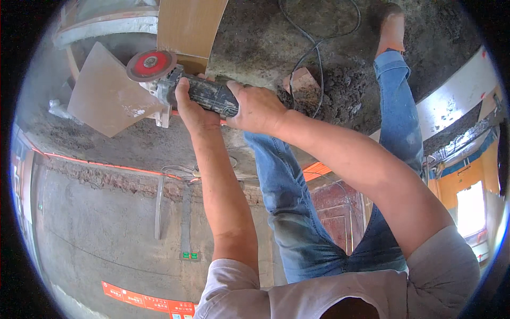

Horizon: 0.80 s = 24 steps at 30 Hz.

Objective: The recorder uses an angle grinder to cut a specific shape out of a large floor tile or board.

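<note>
I grip a dark, dusty angle grinder (207,95) with both hands. My left hand (192,109) is closed around its front body, near the metal head, thumb up along the side. My right hand (258,109) is wrapped around the rear end of the handle. A red cutting disc (154,65) on the grinder's head faces up, over the upper right edge of a beige square tile (103,95). The tile lies tilted, with white dust near its lower right edge. Whether the disc touches the tile, I cannot tell.
A black cable (319,48) loops over the rough floor past a reddish brick piece (303,85) and dark rubble (348,93). A wood-coloured panel (188,26) stands beyond the disc. My bare foot (392,32) is far right, near a white board (451,101).
</note>
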Each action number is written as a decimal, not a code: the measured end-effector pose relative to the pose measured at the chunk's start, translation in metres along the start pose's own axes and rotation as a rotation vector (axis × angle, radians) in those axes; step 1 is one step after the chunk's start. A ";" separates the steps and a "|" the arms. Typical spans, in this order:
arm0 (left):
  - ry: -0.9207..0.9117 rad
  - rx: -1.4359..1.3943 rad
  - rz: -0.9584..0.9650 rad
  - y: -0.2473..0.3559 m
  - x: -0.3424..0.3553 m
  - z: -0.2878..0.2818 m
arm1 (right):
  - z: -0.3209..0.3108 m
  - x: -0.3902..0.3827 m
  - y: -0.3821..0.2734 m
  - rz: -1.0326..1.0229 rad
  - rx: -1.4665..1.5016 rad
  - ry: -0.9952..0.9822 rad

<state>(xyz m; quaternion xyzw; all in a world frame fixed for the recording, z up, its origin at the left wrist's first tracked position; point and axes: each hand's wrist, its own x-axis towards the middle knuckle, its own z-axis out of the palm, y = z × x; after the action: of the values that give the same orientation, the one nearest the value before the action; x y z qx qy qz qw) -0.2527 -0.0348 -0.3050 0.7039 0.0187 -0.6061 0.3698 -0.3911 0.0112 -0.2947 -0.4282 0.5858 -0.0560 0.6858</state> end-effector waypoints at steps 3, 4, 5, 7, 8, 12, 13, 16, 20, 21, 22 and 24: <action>0.030 0.014 0.017 -0.005 0.001 -0.002 | -0.003 -0.005 0.000 0.005 -0.018 -0.009; 0.030 0.012 0.014 -0.006 0.000 -0.001 | -0.003 -0.005 0.002 0.008 -0.019 -0.009; 0.037 0.007 0.015 -0.008 -0.002 0.000 | -0.002 -0.006 0.003 0.004 -0.023 -0.003; 0.046 0.003 0.015 -0.009 -0.003 0.001 | -0.003 -0.008 0.004 0.000 -0.026 0.003; 0.046 0.004 0.021 -0.009 -0.003 0.000 | -0.004 -0.009 0.003 -0.001 -0.022 -0.008; 0.018 -0.012 0.009 -0.011 -0.008 0.005 | -0.005 -0.011 0.007 0.014 -0.021 -0.017; 0.019 -0.008 0.010 -0.010 -0.010 0.006 | -0.003 -0.011 0.007 0.013 -0.017 -0.018; 0.011 0.006 0.011 -0.009 -0.013 0.008 | -0.003 -0.012 0.007 0.005 -0.028 -0.015; 0.038 0.002 -0.001 -0.012 -0.010 0.007 | -0.005 -0.013 0.007 0.016 -0.016 -0.002; 0.038 0.003 -0.007 -0.012 -0.010 0.006 | -0.005 -0.014 0.007 0.016 -0.005 0.004; 0.038 0.002 -0.007 -0.013 -0.009 0.005 | -0.006 -0.014 0.007 0.016 -0.005 0.004; 0.020 -0.017 -0.042 -0.015 -0.008 0.003 | -0.008 -0.016 0.006 0.023 -0.008 0.003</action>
<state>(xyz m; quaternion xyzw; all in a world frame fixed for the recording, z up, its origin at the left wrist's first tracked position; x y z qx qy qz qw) -0.2642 -0.0220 -0.3057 0.7064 0.0424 -0.6063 0.3627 -0.4054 0.0200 -0.2867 -0.4238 0.5919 -0.0463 0.6840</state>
